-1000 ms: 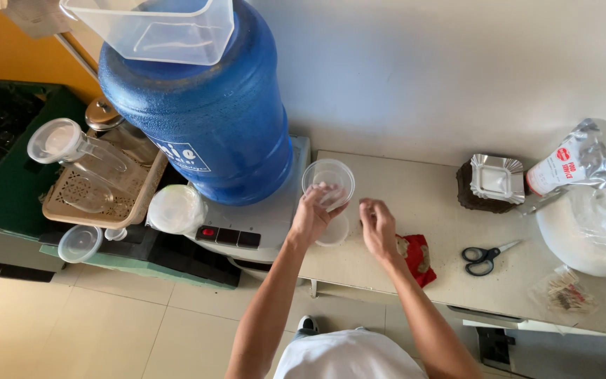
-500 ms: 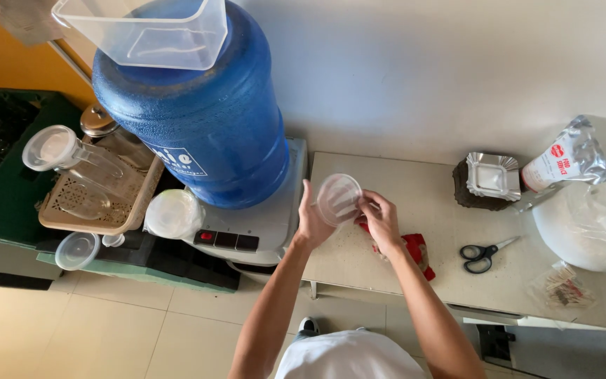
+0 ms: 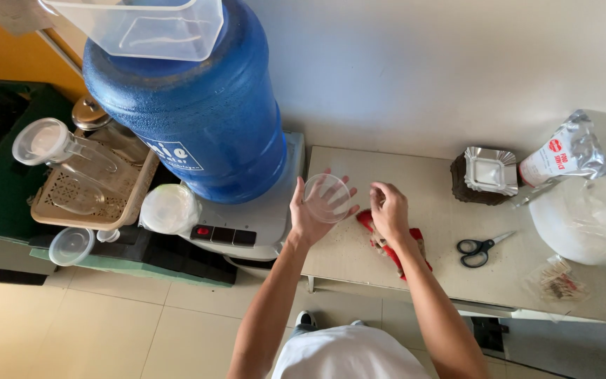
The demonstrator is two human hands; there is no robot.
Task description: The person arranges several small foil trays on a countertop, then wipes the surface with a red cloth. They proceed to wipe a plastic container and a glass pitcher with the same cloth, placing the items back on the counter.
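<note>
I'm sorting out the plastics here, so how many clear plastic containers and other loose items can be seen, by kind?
Clear round cups or tubs: 3 (in the left hand at)
Clear jugs: 1
Clear rectangular bins: 1
Scissors: 1
Blue water bottles: 1
Total: 7

Place: a small home kitchen or pantry corner.
Water: a big blue water jug [image 3: 191, 112] sits upturned on a white dispenser [image 3: 247, 224].
Dishes: a beige drying rack [image 3: 92, 193] holds clear containers.
Worktop [image 3: 359, 245]: pale, carrying foil trays [image 3: 489, 172], scissors [image 3: 482, 247] and food bags [image 3: 562, 158].
Floor: cream tiles [image 3: 106, 323].
</note>
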